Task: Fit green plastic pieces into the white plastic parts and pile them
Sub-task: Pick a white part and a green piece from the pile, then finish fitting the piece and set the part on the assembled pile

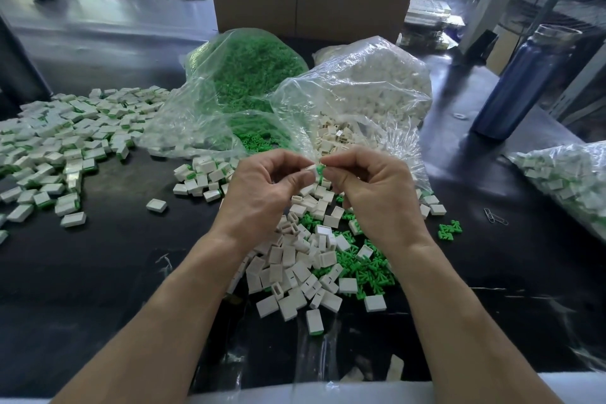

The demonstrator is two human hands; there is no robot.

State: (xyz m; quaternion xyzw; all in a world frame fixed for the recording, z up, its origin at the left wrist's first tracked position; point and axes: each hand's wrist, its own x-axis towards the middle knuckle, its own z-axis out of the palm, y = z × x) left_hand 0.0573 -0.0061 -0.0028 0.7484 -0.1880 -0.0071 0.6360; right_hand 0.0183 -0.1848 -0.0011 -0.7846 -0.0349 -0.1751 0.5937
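Where the black tabletop [108,272] shows between heaps, it is smooth and faintly glossy, strewn with small boxy white parts [295,272] of matte plastic, some showing hollow slotted ends, mixed with spiky green pieces [364,269]. Directly behind that loose heap, two crinkled clear bags slump open: the green bag [249,75] and, to its right, the white bag [370,82], its film draping toward the hands and partly veiling them. Left of the heap lies a wide pile of finished parts [59,141], white with green edges. Above the heap, the left hand [262,193] pinches a white part [310,168] and the right hand [370,193] pinches a green piece [320,170], the two meeting at the fingertips. Far right stands a blue bottle [521,85].
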